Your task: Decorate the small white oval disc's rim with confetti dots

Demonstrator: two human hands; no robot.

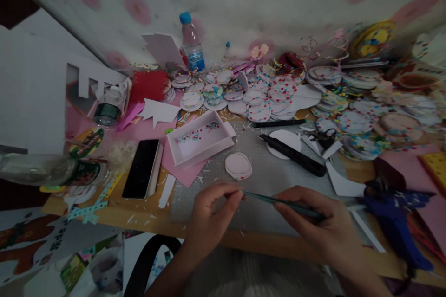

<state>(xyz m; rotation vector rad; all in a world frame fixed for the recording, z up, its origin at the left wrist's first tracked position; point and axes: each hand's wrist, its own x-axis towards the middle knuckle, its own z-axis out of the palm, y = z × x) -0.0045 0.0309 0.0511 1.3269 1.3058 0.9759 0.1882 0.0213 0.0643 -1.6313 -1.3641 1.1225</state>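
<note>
Head view looks down on a cluttered wooden desk point(104, 216) with a grey cutting mat point(265, 171) in the middle; both hands meet low over the near edge of that mat. The left hand point(209, 216) has its fingers point(232, 199) pinched shut on the tip of a thin teal stick point(278, 202); the right hand point(322, 227) grasps the other end, its fingers closed around it, so the stick runs nearly level between the two hands, just above the mat; what kind of tool or strip it is cannot be told in the dim light.

Just beyond the hands a small stack of white paper circles point(238, 165) lies on the mat; to the right of it a black craft knife point(294, 155) lies slantwise, partly over a white disc point(284, 141). A white shallow box point(198, 139) with coloured confetti inside sits on a pink sheet point(183, 171) left of the stack; further left a black phone point(141, 168) lies flat on the desk. A blue glue gun point(393, 213) rests at the right, near the right hand but apart from it. Many sprinkle-patterned paper rounds point(265, 100) are spread across the back of the desk; a plastic water bottle point(192, 46) with a blue cap stands upright behind them, against a spotted backdrop point(244, 4); a roll of dark tape point(106, 113) sits at the left rear.
</note>
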